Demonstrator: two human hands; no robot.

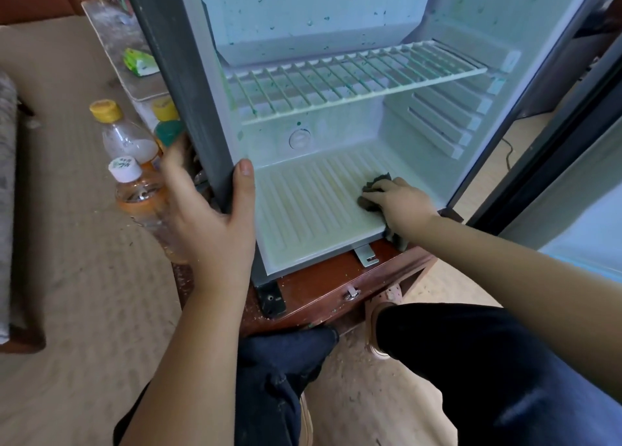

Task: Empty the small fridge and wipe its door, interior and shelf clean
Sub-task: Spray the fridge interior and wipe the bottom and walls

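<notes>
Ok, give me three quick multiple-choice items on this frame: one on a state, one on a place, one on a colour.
1. The wire shelf is:
A) taken out
B) in place and loaded
C) in place and bare

2. Where is the cloth?
A) on the wire shelf
B) on the ribbed floor, towards the right front
C) out of the fridge

3. What colour are the specks on the back wall?
A) red
B) green
C) black

Answers:
1 C: the shelf sits in its side rails and nothing stands on it.
2 B: the right hand holds the cloth down on the ribbed floor.
3 B: green flecks dot the pale back wall.
</notes>
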